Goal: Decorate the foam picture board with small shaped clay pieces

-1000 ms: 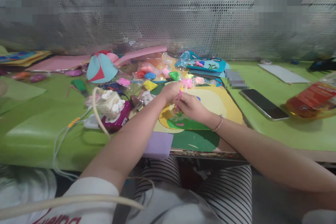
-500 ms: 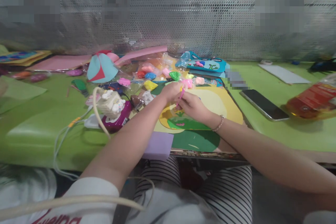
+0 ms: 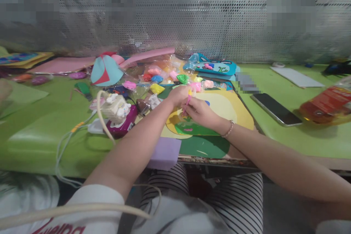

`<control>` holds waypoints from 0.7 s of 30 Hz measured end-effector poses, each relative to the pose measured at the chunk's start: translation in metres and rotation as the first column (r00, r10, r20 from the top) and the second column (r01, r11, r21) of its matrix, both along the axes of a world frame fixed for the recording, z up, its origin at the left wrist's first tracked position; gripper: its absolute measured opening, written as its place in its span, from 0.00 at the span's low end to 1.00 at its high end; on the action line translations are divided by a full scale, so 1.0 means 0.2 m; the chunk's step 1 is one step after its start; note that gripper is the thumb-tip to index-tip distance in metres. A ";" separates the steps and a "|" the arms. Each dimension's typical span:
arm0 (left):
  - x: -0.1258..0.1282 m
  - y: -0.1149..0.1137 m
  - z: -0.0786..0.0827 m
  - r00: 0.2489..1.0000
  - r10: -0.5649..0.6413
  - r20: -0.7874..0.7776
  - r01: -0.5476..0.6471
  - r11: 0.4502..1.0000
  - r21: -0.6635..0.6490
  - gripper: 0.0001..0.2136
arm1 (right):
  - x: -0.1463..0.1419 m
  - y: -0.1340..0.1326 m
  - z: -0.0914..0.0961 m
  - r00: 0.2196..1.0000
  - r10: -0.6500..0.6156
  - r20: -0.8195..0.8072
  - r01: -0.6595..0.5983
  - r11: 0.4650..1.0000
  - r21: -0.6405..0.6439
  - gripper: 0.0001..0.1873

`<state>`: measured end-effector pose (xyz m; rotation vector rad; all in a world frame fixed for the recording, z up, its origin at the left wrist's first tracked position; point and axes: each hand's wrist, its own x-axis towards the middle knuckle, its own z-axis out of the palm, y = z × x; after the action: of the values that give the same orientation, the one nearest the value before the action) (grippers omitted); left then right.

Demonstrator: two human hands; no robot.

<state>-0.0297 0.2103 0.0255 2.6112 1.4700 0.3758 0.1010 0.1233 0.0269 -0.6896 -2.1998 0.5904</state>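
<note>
My right hand (image 3: 201, 112) is closed round a thin pink stick tool (image 3: 187, 103), its tip down over the green clay patch (image 3: 192, 128) on the yellow picture board (image 3: 233, 109). My left hand (image 3: 178, 96) is closed just beside it, fingers pinched at the same spot; what it holds is too small to make out. Both hands touch. Beyond them lie small bagged clay lumps: green (image 3: 182, 78), yellow (image 3: 157, 88), pink (image 3: 195, 86).
A phone (image 3: 275, 109) lies right of the board, an orange packet (image 3: 327, 104) farther right. A purple foam block (image 3: 165, 152) sits at the table edge. A white toy box on a purple pack (image 3: 118, 111) and cables (image 3: 65, 142) are left. A perforated metal screen (image 3: 192, 18) stands behind.
The pink tool's tip dipped slightly lower over the green patch; the hands stay almost in place.
</note>
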 end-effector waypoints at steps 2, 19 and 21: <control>0.00 0.00 0.00 1.000 0.008 -0.003 -0.008 1.000 -0.019 0.10 | 0.00 0.00 0.00 1.000 -0.006 -0.002 0.006 1.000 -0.003 0.07; 0.00 -0.05 0.04 0.997 -0.006 0.081 0.011 0.998 -0.060 0.06 | 0.00 0.00 0.00 1.000 -0.018 -0.013 0.018 1.000 -0.008 0.06; 0.00 -0.06 0.05 0.995 -0.022 0.099 0.026 0.999 -0.044 0.06 | 0.00 -0.01 0.01 0.999 -0.035 -0.010 0.035 0.999 -0.019 0.06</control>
<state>-0.0306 0.1989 0.0352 2.5341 1.3983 0.4563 0.1006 0.1221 0.0291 -0.7320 -2.1712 0.5962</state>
